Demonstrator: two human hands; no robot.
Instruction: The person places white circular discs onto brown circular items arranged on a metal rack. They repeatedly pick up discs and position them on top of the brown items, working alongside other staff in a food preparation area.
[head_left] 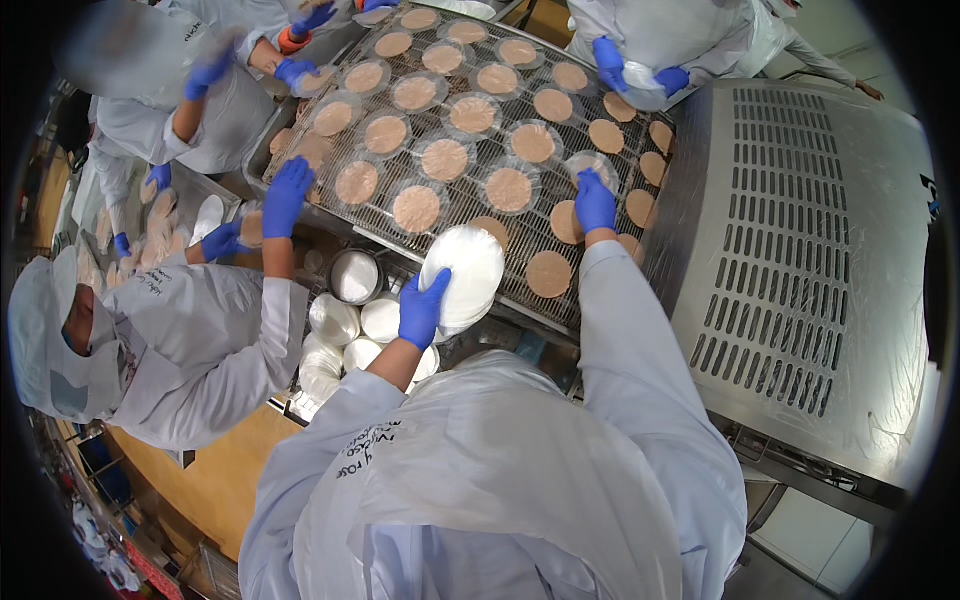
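Observation:
My left hand (pixel 422 308) grips a thick stack of round white sheets (pixel 470 272), held beside the near edge of a wire mesh conveyor belt (pixel 375 225). Over the belt's right part, my right hand (pixel 595 203) has its fingers closed at the edge of a translucent round sheet (pixel 592 163), which lies on a patty. Flat round pinkish patties (pixel 532 143) cover the belt in rows. Many of them have a larger translucent sheet with its rim showing around them. Nearer the right side, several bare patties (pixel 548 274) lie without a sheet.
Spare stacks of white sheets (pixel 334 319) and a round metal container (pixel 356 276) sit left of my left hand. A slotted steel machine cover (pixel 770 240) borders the belt's right end. Co-workers' gloved hands (pixel 287 195) reach over the left side; another person (pixel 665 40) stands across the belt.

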